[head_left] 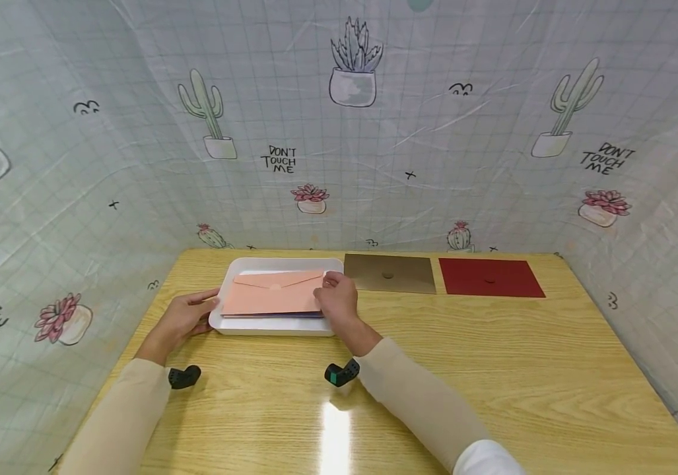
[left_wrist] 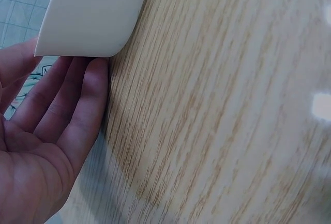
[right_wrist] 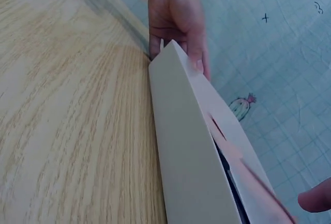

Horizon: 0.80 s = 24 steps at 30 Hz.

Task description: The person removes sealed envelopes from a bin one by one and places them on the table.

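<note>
A white tray [head_left: 273, 326] lies on the table, holding a stack of envelopes topped by a pink envelope [head_left: 273, 297] with a pointed flap. A dark blue edge shows beneath the pink one. My left hand [head_left: 186, 313] holds the tray's left end, thumb at the rim and fingertips low on the outer wall [left_wrist: 88, 22]. At the right end of the pink envelope, my right hand [head_left: 339, 297] pinches it near its upper right corner. In the right wrist view only the thumb [right_wrist: 316, 197] of that hand shows; its other fingers are hidden.
A brown-gold envelope [head_left: 392, 277] lies right of the tray, and a red envelope [head_left: 490, 277] beyond it, both flat near the table's back edge. A patterned cloth [head_left: 410, 145] hangs behind the table [head_left: 463, 356]. Black wrist devices [head_left: 341, 374] sit by both wrists.
</note>
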### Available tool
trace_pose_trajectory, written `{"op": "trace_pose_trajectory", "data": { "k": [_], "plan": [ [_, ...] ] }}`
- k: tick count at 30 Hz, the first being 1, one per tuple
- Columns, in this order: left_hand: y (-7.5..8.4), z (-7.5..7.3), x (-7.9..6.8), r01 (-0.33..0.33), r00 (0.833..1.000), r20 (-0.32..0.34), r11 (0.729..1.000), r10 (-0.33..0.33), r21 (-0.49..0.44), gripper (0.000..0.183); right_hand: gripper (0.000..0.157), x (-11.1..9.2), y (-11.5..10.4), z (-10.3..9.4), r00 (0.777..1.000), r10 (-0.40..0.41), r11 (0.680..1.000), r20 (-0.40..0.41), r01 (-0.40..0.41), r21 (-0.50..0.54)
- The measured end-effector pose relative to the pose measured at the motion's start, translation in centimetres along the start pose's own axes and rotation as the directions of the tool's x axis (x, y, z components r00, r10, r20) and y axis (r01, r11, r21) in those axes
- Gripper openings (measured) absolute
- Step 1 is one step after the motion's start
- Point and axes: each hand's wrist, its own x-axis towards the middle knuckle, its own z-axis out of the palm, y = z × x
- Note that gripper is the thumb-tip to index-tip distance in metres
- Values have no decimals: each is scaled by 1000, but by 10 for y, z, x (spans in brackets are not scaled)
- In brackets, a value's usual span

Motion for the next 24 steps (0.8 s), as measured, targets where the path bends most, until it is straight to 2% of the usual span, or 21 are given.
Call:
{"op": "trace_pose_trajectory", "data": {
  "k": [4, 9, 14, 24],
  "plan": [
    [0, 0, 1, 5, 1000, 1, 1000, -5, -1, 59, 44, 1, -1, 2, 1000, -23, 999, 11, 23, -26],
    [0, 1, 2, 15, 1000, 4, 1000, -15, 0, 58, 45, 2, -1, 2, 1000, 10, 997, 14, -9, -82],
    [1, 0, 4, 12, 1000, 1, 1000, -12, -8, 58, 45, 3, -2, -1, 1000, 19, 997, 24, -18, -73],
    [3, -1, 4, 3, 1000, 17, 1000, -2, -6, 58, 43, 5, -4, -3, 999, 31, 1000, -12, -31, -4]
  ]
}}
